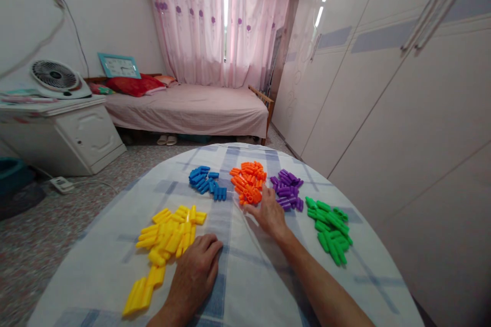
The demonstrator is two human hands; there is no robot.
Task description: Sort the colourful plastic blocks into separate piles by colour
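My right hand (270, 213) reaches to the near edge of a pile of orange plastic tube pieces (248, 179). Its thumb and fingers are apart, and I see nothing held between them. My left hand (197, 268) rests on the cloth just right of the yellow plastic pieces (169, 232). Its fingers are curled under, which hides the fingertips and anything beneath them. Blue pieces (207, 182) lie left of the orange pile. Purple pieces (287, 190) sit to its right, close by my right hand. Green bullet-shaped pieces (330, 227) are farther right.
A round table with a checked cloth (245, 271) carries the piles. Beyond its far edge stands a bed (199, 104) by pink curtains (187, 15). Tall wardrobes (383, 102) line the right side. At left, a fan (57, 77) is on a white cabinet (88, 135).
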